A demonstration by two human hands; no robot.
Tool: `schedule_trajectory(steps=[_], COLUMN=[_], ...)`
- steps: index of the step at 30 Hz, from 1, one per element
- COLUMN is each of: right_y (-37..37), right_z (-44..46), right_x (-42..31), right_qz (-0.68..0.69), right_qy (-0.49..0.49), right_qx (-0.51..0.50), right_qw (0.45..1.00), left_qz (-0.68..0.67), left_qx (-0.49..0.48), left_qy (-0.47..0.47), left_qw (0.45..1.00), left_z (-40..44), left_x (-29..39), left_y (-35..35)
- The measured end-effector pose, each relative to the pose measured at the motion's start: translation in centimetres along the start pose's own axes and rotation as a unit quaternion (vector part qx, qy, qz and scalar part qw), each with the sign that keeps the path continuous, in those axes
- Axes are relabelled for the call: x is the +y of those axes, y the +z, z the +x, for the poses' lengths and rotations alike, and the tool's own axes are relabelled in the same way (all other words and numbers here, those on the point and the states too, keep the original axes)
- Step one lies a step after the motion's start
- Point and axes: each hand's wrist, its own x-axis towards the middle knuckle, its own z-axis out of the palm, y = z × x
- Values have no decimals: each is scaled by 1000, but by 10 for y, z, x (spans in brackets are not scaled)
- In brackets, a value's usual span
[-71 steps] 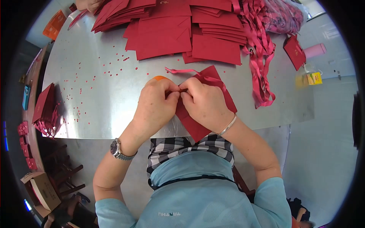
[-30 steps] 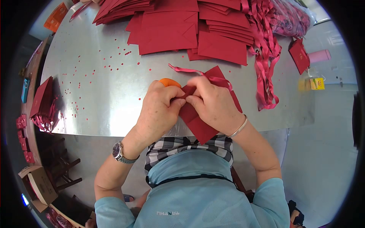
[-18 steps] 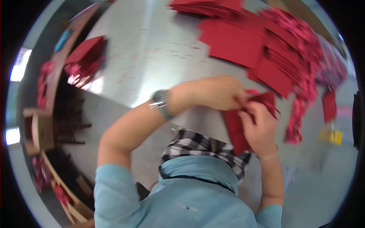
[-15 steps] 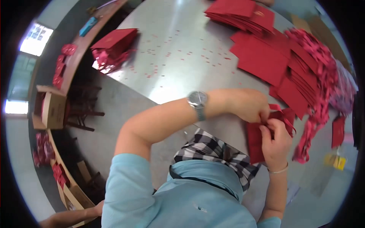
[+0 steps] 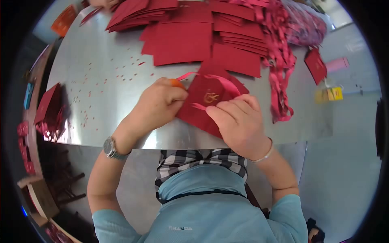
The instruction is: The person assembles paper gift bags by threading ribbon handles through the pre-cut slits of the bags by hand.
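A dark red paper bag (image 5: 200, 91) with a gold emblem lies tilted at the near edge of the table, between my hands. Pink-red ribbon (image 5: 225, 83) loops over its upper part. My left hand (image 5: 160, 101) is closed at the bag's left side. A small orange thing (image 5: 177, 84) shows at its fingers; its kind is unclear. One ribbon strand runs up to that hand, but whether the fingers grip it is hidden. On the right side of the bag, my right hand (image 5: 239, 121) pinches the ribbon with its fingers curled.
Stacked red bags (image 5: 182, 42) cover the far middle of the metal table (image 5: 105, 97). Bundled ribbons (image 5: 279, 73) hang down at the right, near a plastic-wrapped bundle (image 5: 306, 24). More bags (image 5: 48, 103) stand at the left edge. Another person's hand (image 5: 103, 3) is at the far side.
My view has turned to face the table squarely. The hands, together over the bag before, are now apart on either side of it. The gold emblem and orange thing have come into sight.
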Motion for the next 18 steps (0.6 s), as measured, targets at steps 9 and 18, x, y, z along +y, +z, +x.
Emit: schedule_trajectory(steps=[9,18], right_y=[-8,-2], right_z=[-23,-7], right_x=[18,13], right_qz=[129,246], right_qy=[323,488], right_qx=[167,-107], right_qw=[923,831], left_qz=[-60,-58], left_qx=[-21,-17], left_qy=[-84,-87], left_qw=[994,994], left_z=[-7,-12], left_x=[5,7], left_y=[0,0])
